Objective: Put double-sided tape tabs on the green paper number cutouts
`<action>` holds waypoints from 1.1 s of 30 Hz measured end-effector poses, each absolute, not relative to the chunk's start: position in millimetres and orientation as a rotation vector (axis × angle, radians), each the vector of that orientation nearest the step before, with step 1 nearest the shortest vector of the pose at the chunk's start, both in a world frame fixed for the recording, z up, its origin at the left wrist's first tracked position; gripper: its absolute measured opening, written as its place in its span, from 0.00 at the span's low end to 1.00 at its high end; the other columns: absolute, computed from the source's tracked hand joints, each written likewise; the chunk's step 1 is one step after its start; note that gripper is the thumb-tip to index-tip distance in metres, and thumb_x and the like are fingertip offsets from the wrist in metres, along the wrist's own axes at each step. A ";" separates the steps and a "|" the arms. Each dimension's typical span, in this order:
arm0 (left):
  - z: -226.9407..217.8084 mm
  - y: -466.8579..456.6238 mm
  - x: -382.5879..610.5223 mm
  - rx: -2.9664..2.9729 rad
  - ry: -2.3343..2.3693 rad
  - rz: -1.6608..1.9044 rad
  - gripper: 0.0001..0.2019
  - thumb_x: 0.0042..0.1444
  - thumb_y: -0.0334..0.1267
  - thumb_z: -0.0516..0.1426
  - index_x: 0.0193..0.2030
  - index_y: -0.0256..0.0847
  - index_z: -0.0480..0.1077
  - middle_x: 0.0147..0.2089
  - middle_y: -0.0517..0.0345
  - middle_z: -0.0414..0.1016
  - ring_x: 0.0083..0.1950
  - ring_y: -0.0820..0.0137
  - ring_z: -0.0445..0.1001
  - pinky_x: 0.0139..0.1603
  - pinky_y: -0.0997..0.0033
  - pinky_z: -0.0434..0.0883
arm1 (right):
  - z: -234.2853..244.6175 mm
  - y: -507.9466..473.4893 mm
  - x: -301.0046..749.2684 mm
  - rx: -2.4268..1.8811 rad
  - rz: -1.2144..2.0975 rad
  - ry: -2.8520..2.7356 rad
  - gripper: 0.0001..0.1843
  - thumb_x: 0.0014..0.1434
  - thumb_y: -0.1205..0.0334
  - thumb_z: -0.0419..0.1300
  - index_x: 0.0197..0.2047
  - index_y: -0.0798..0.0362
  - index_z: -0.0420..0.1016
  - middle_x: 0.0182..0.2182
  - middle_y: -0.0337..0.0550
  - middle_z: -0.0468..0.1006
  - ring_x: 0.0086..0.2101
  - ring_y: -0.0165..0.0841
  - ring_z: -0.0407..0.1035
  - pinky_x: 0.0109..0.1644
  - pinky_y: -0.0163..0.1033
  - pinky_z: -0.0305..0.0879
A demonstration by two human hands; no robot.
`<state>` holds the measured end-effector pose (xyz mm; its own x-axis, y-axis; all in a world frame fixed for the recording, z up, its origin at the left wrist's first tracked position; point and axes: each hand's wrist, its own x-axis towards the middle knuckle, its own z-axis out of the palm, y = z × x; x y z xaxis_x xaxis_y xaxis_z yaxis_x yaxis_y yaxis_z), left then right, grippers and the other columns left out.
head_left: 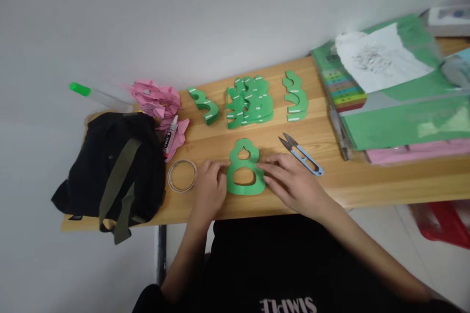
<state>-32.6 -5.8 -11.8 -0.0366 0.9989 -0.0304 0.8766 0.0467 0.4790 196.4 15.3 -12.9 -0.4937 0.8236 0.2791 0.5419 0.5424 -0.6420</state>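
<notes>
Black top (257, 254), white "SIMPLE" lettering (288, 305) upside down; forearms (367, 249) uncovered, left hand (209, 190) and right hand (291, 182) bare

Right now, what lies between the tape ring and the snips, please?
The green gourd cutout, with the left hand and right hand touching it; head view.

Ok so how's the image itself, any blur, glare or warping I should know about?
Head view: light is soft and even, with only faint shadows beside the left hand and right hand; the whole frame is slightly soft; the clear plastic sleeve at right catches pale glare; the table edge runs tilted.
</notes>
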 end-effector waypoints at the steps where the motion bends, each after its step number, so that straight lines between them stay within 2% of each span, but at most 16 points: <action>1: -10.3 -7.7 -33.7 1.881 1.985 0.450 0.12 0.54 0.26 0.48 0.38 0.40 0.71 0.39 0.52 0.75 0.43 0.61 0.74 0.46 0.56 0.71 | -17.2 14.1 190.4 -1.111 0.617 -2.273 0.15 0.63 0.64 0.54 0.49 0.53 0.77 0.41 0.52 0.77 0.42 0.41 0.71 0.45 0.49 0.71; 6: 2.3 -16.7 -37.6 1.751 1.973 0.352 0.11 0.54 0.30 0.48 0.32 0.42 0.71 0.32 0.56 0.78 0.35 0.63 0.75 0.37 0.62 0.71 | -36.1 12.3 182.2 -1.155 0.532 -2.362 0.17 0.62 0.68 0.53 0.50 0.55 0.77 0.39 0.53 0.75 0.42 0.43 0.68 0.44 0.50 0.69; 10: 10.0 -18.1 -37.3 1.580 1.819 0.356 0.11 0.54 0.32 0.46 0.27 0.43 0.67 0.20 0.62 0.70 0.25 0.68 0.71 0.28 0.68 0.68 | -40.2 12.1 183.8 -1.159 0.495 -2.327 0.15 0.63 0.66 0.53 0.49 0.55 0.77 0.40 0.52 0.75 0.41 0.42 0.68 0.43 0.48 0.68; 12: 9.2 -17.2 -35.3 1.521 1.716 0.476 0.11 0.54 0.31 0.46 0.28 0.44 0.66 0.20 0.63 0.68 0.25 0.68 0.71 0.29 0.69 0.70 | -39.6 12.3 183.5 -1.163 0.532 -2.295 0.14 0.63 0.66 0.53 0.48 0.55 0.77 0.40 0.51 0.76 0.41 0.42 0.69 0.43 0.48 0.69; 16: -1.4 -11.6 -25.3 1.661 1.568 0.743 0.12 0.54 0.28 0.45 0.34 0.44 0.68 0.38 0.56 0.75 0.43 0.66 0.75 0.44 0.64 0.74 | -37.9 13.9 184.9 -1.133 0.663 -2.170 0.14 0.62 0.69 0.53 0.49 0.54 0.74 0.42 0.50 0.77 0.43 0.40 0.71 0.45 0.48 0.70; 20: -15.2 -2.7 -10.2 1.861 1.681 0.790 0.10 0.59 0.28 0.48 0.43 0.42 0.68 0.48 0.50 0.73 0.52 0.63 0.73 0.54 0.58 0.72 | -36.1 14.8 190.0 -1.127 0.726 -2.060 0.13 0.62 0.69 0.53 0.49 0.54 0.73 0.39 0.49 0.80 0.42 0.38 0.74 0.45 0.46 0.72; 24: -23.0 0.1 2.1 2.054 1.623 0.685 0.17 0.63 0.33 0.50 0.58 0.38 0.63 0.61 0.44 0.67 0.63 0.60 0.66 0.63 0.52 0.66 | -31.0 12.8 193.3 -1.150 0.731 -2.032 0.12 0.64 0.68 0.53 0.48 0.53 0.73 0.39 0.47 0.81 0.40 0.36 0.75 0.44 0.43 0.73; 27: -25.8 -2.0 6.9 2.228 1.595 0.580 0.19 0.65 0.35 0.49 0.62 0.35 0.60 0.65 0.41 0.64 0.66 0.58 0.63 0.64 0.51 0.65 | -26.9 9.6 194.7 -1.197 0.700 -1.999 0.12 0.65 0.67 0.52 0.49 0.54 0.74 0.41 0.47 0.82 0.41 0.35 0.76 0.45 0.41 0.73; 30: -28.4 -3.1 7.8 2.376 1.558 0.505 0.20 0.66 0.34 0.47 0.63 0.32 0.59 0.67 0.39 0.62 0.69 0.57 0.59 0.65 0.51 0.63 | -25.1 5.3 197.4 -1.250 0.568 -1.938 0.14 0.64 0.67 0.53 0.51 0.54 0.73 0.44 0.50 0.80 0.45 0.37 0.75 0.49 0.43 0.72; 33: -30.5 -1.6 7.0 2.511 1.484 0.400 0.21 0.66 0.33 0.45 0.64 0.29 0.58 0.67 0.38 0.61 0.69 0.57 0.59 0.66 0.51 0.63 | -25.2 0.2 200.7 -1.197 0.460 -1.991 0.14 0.63 0.68 0.54 0.51 0.55 0.73 0.44 0.52 0.80 0.45 0.38 0.74 0.49 0.45 0.71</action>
